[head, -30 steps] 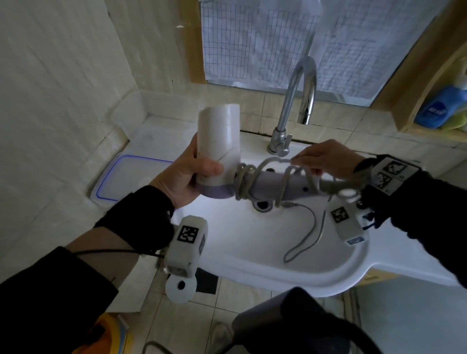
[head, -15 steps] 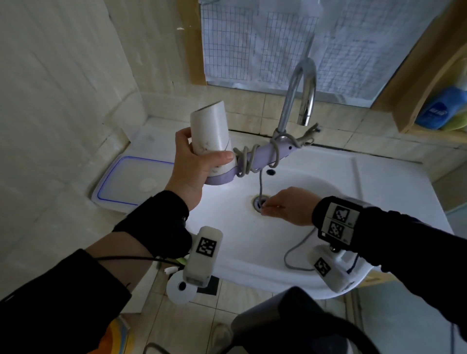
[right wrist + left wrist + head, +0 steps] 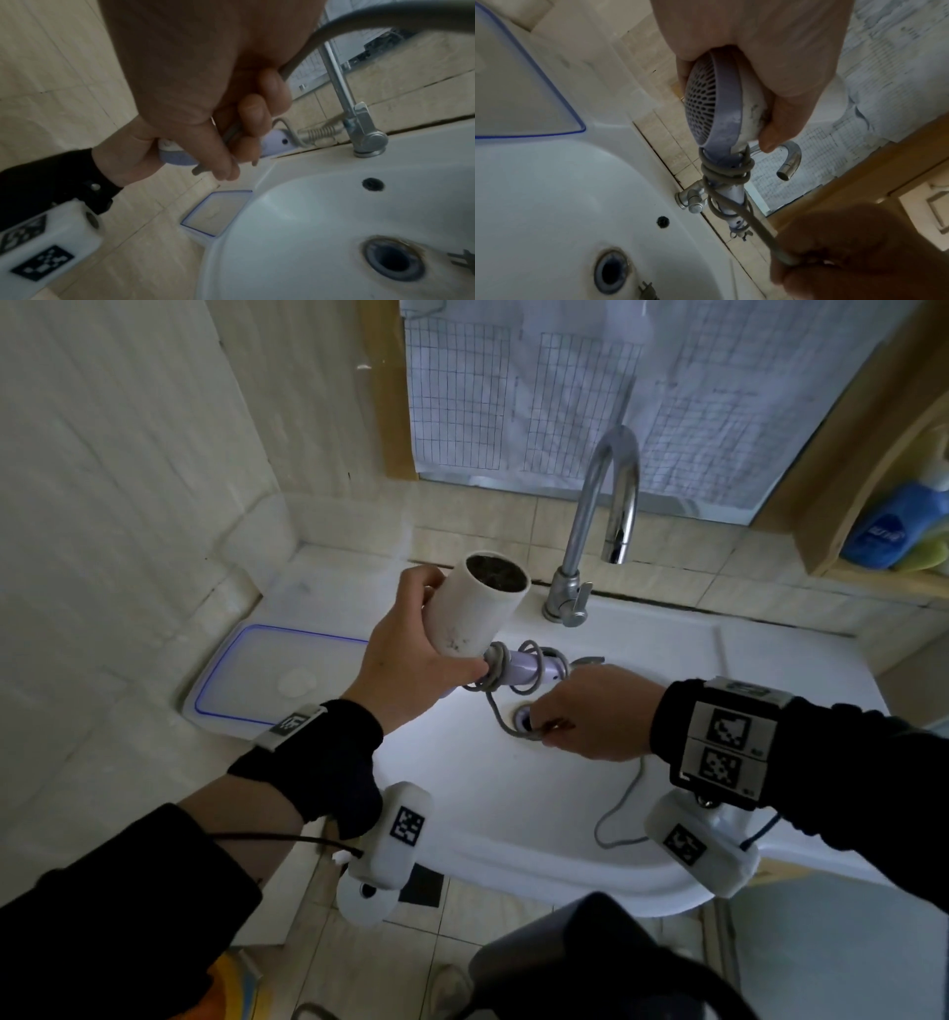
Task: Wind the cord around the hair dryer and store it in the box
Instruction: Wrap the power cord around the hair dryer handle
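My left hand [image 3: 426, 634] grips the white barrel of the hair dryer [image 3: 477, 608] and holds it above the sink, nozzle tilted up toward me. Its lilac handle [image 3: 518, 672] points right and carries several turns of the grey cord [image 3: 726, 172]. Just below the handle's end, over the drain, my right hand [image 3: 554, 726] pinches the cord [image 3: 500, 719]. The remaining cord [image 3: 621, 809] trails loose across the basin behind that hand. The clear box [image 3: 267, 675] with a blue-edged lid lies shut on the counter, left of the sink.
A chrome tap [image 3: 601, 516] arches over the white sink [image 3: 513, 839] just behind the dryer. The plug's prongs [image 3: 462, 259] lie beside the drain [image 3: 393, 261]. A tiled wall stands close on the left. A blue bottle [image 3: 893, 526] sits on a shelf at far right.
My right hand swept from above the handle down to the drain, then rose toward the handle with the cord. My left hand tipped the dryer's nozzle toward me and lowered it.
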`<state>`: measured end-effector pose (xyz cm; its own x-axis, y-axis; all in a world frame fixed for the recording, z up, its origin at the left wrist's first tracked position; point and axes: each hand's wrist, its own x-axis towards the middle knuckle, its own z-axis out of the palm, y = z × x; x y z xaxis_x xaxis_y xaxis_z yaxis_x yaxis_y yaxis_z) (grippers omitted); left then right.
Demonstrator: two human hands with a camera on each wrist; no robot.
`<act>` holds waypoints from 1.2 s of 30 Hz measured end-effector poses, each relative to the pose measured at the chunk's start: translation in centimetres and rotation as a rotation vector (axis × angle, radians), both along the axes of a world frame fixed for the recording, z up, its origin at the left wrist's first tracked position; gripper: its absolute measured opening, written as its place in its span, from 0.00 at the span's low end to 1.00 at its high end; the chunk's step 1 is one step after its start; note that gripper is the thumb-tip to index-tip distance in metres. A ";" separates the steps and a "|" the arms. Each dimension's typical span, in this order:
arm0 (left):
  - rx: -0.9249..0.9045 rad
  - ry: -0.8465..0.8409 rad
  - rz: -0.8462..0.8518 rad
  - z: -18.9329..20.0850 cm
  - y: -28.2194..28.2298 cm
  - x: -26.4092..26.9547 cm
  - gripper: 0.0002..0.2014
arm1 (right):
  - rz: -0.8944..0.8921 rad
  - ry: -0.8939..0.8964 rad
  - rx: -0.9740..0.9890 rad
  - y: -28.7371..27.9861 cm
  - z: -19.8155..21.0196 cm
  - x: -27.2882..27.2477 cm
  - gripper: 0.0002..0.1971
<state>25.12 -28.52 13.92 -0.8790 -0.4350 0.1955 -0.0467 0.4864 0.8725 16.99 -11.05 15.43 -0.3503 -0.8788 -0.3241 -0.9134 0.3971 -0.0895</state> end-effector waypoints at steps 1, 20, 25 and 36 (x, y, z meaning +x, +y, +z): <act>-0.014 -0.013 -0.010 0.0 0.0 0.0 0.35 | -0.003 0.014 -0.005 -0.1 0.2 -0.1 0.12; 0.046 -0.162 -0.253 -0.5 -0.9 1.7 0.37 | -0.298 -0.197 -0.144 0.9 3.4 -3.6 0.14; 0.159 -0.194 -0.363 0.4 -1.5 1.7 0.36 | -0.410 -0.401 -0.201 1.7 3.9 -5.7 0.05; 0.668 -0.099 -0.349 -0.4 -3.2 1.4 0.45 | -0.626 -0.681 -0.325 4.0 3.5 -9.0 0.06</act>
